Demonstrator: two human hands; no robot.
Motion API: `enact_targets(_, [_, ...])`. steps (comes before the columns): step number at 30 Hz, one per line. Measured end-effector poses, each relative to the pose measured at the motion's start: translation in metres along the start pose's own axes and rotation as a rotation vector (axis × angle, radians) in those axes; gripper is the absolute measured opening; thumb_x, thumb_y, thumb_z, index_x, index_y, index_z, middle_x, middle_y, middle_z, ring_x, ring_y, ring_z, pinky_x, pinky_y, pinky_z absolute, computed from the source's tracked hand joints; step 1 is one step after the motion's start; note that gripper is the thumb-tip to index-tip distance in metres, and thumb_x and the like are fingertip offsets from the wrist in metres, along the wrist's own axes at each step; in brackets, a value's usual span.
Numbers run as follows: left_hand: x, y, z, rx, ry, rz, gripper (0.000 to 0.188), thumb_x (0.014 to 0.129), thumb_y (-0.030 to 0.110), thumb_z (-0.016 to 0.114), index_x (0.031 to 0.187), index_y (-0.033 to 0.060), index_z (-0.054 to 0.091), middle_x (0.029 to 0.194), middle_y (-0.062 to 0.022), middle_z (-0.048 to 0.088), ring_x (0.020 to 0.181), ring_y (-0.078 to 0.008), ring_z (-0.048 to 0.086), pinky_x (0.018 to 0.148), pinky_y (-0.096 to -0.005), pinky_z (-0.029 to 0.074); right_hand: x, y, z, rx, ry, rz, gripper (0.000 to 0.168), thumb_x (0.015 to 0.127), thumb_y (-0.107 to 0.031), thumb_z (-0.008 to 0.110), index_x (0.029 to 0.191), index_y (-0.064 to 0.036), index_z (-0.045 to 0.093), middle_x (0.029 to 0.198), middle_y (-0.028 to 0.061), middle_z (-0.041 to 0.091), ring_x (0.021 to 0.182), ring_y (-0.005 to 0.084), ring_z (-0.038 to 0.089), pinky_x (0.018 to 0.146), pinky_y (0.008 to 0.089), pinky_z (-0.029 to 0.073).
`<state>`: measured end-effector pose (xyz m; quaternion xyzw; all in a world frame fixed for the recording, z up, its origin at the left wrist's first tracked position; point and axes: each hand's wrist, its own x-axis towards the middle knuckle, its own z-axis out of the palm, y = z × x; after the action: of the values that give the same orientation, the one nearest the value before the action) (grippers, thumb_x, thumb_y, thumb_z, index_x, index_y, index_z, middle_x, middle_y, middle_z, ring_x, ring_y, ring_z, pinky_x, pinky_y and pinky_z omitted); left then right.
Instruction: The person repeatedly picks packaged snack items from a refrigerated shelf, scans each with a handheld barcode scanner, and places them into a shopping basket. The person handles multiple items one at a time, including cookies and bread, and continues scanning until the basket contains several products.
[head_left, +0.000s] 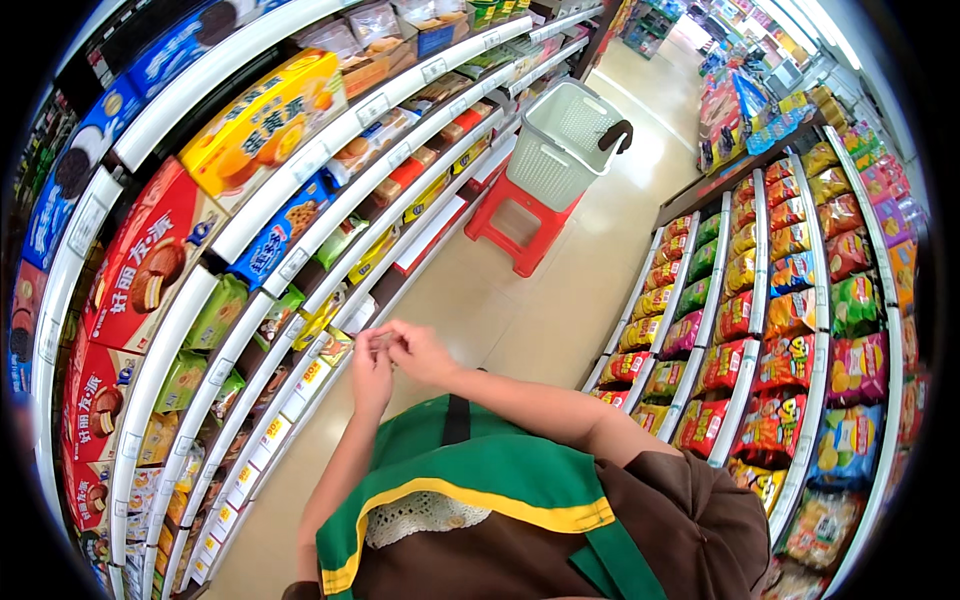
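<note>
My left hand (372, 375) and my right hand (421, 354) meet in front of me, fingertips close together. The fingers are bent and partly blurred, so whether anything small is pinched between them cannot be made out. Just left of my left hand, a yellow packet (335, 347) lies at the edge of a low shelf. Below it runs a strip of white and yellow price cards (274, 431). I wear a green apron (480, 465) with yellow trim over a brown top.
A grey shopping basket (559, 142) rests on a red plastic stool (529, 236) in the aisle ahead. Shelves with red snack boxes (146, 259) and a yellow box (266, 124) line my left. Racks of chip bags (784, 364) line my right. Tiled floor (457, 300) lies between.
</note>
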<state>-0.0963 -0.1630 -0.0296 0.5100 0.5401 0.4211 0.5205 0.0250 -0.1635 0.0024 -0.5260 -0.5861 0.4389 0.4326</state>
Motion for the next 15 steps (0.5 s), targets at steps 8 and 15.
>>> enact_targets(8, [0.043, 0.039, 0.167, 0.080, -0.147, 0.032, 0.018, 0.086, 0.003, 0.047, 0.104, 0.0007, 0.049, 0.084, -0.0116, 0.060, 0.074, -0.0176, 0.062, 0.063, -0.0298, 0.050, 0.006, 0.044, -0.161, -0.025, 0.201, 0.049, 0.022, 0.078, 0.002, 0.049, 0.097, -0.005, 0.059, 0.059, 0.0015, 0.051, 0.054, 0.0067, 0.051, 0.050, 0.0235, 0.044])
enact_targets(15, [0.084, 0.057, 0.257, 0.180, -0.280, 0.048, 0.020, 0.085, 0.004, 0.047, 0.104, 0.0028, 0.050, 0.084, -0.0137, 0.062, 0.075, -0.0235, 0.063, 0.065, -0.0333, 0.049, 0.018, 0.072, -0.247, 0.033, 0.333, 0.131, 0.022, 0.079, 0.005, 0.046, 0.096, -0.003, 0.058, 0.062, 0.0001, 0.052, 0.056, 0.0058, 0.051, 0.052, 0.0230, 0.046])
